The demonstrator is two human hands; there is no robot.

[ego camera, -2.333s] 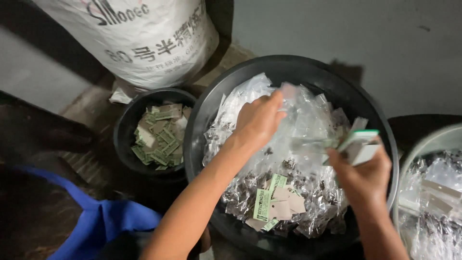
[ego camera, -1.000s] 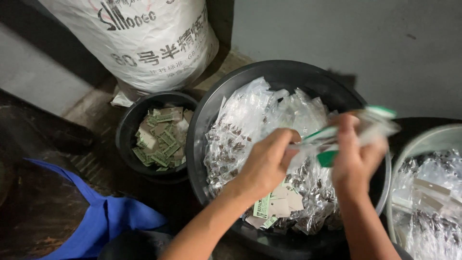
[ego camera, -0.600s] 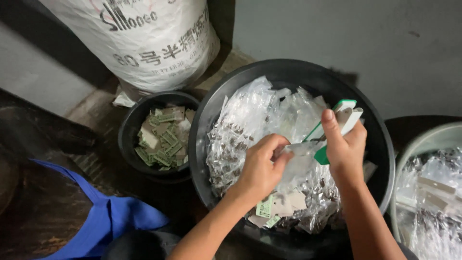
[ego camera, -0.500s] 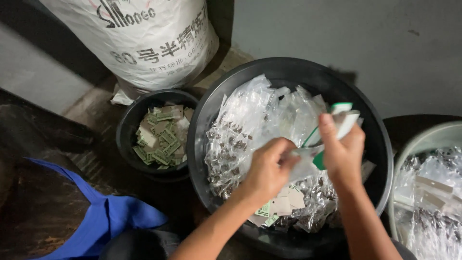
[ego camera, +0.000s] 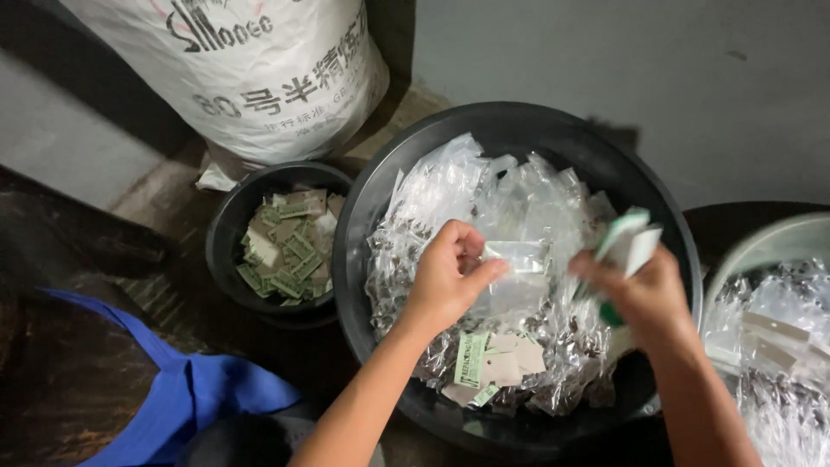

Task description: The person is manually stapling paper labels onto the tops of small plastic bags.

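Two hands worked over the large round black plastic basin [ego camera: 510, 130] heaped with clear bags. Left hand [ego camera: 450, 281] pinched a small clear plastic bag [ego camera: 517, 277] between thumb and fingers, above the heap. Right hand [ego camera: 644, 290] was closed around a white-and-green paper card [ego camera: 629, 242]. A smaller black tub of green-and-white cards [ego camera: 281, 246] sat just left of the basin.

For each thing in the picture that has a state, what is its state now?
left hand: pinching a clear plastic bag
right hand: gripping green-and-white cards
large black basin: heaped with clear packets
small black bucket: partly filled with cards
white sack: upright, full
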